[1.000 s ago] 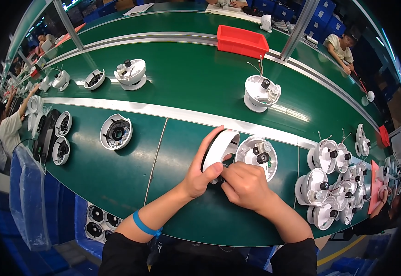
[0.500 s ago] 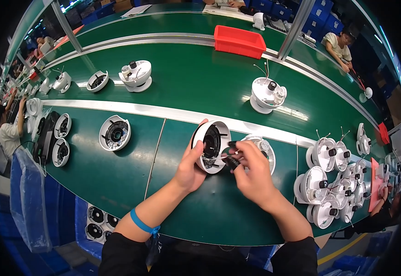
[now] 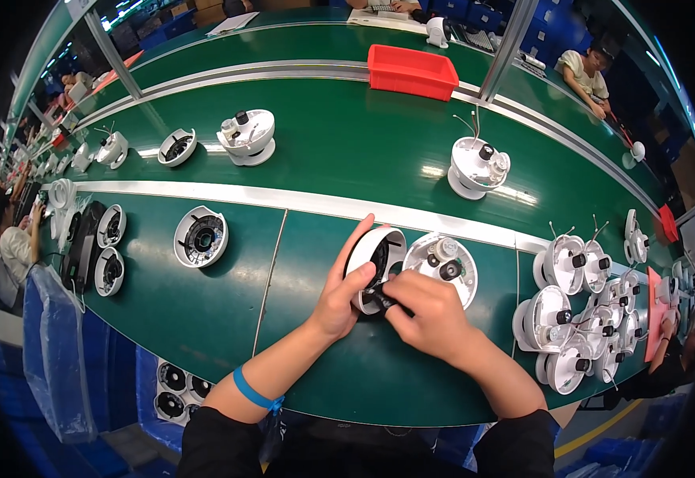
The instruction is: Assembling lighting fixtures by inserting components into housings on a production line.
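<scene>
Circling the left forearm, a blue wristband [image 3: 252, 386] lies nearest, at half past seven from the held housing. The right hand [image 3: 431, 309] pinches a small black part [image 3: 381, 299] at the housing's six o'clock; the fingers cover most of its outline. The left hand [image 3: 336, 303] grasps the white housing [image 3: 378, 260], thumb over the rim, other fingers behind. Held tilted above the green worktable [image 3: 347, 374], this housing is a round, smooth, glossy shell, its white wall showing broad toward two o'clock, its interior black and ringed. Just beside it, at three o'clock, lies an open white bowl [image 3: 463, 283] carrying a black lens barrel [image 3: 449, 271] and a translucent cylinder [image 3: 446, 248]. Just past nine o'clock rests a similar black-lined shell [image 3: 201, 237]; well beyond the bowl, past three, crowd white camera units [image 3: 540, 315], some trailing wires. Farther off, toward half past one, stands a lone white unit [image 3: 469, 166]. Beyond, just past twelve, sits a red bin [image 3: 413, 76].
</scene>
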`<state>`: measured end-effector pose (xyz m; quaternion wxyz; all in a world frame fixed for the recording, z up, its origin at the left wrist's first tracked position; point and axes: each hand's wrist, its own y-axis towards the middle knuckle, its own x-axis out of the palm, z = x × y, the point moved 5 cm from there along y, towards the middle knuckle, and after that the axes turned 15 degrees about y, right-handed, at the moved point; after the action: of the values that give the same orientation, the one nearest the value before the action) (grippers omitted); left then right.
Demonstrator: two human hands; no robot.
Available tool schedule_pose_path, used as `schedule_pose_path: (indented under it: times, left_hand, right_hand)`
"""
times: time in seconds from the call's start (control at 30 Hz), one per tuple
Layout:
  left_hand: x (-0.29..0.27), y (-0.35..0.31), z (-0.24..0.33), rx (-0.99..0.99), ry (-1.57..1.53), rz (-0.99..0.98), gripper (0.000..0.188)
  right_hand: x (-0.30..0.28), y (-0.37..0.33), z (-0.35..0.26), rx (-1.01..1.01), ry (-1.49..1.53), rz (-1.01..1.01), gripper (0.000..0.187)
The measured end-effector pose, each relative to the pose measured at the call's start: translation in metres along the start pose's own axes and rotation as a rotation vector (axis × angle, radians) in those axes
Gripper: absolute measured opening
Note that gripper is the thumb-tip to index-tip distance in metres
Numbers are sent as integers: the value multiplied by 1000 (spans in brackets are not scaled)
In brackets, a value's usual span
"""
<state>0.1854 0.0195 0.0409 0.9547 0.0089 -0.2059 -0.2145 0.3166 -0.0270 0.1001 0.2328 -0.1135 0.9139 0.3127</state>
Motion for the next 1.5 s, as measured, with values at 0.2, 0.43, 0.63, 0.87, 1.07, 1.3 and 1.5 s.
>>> schedule_pose_path:
  times: [0.2, 0.43, 0.63, 0.87, 1.07, 1.3, 1.5]
  left_hand:
    - [-4, -2, -1, 92, 86, -36, 82]
    - [-1, -2, -3, 105, 243, -35, 78]
    - [4, -2, 2, 137, 392, -36, 74]
    - [9, -4, -3, 167, 400, -44, 71]
    - [-11, 3, -17, 71, 263, 103, 66]
    - [-62, 41, -30, 46, 78, 380, 68]
    - [-104, 84, -12, 49, 466, 418, 100]
  right_hand:
    - [11, 3, -10, -99, -162, -67, 23]
    - [17, -5, -9, -286, -376, -162, 11]
    - [8, -5, -11, -182, -318, -198, 9]
    - [9, -10, -11, -287, -386, -203, 9]
    - [-33, -2, -39, 265, -510, 77, 31]
    - [-30, 17, 26, 626, 795, 251, 37]
    - [-26, 98, 92, 420, 751, 398, 18]
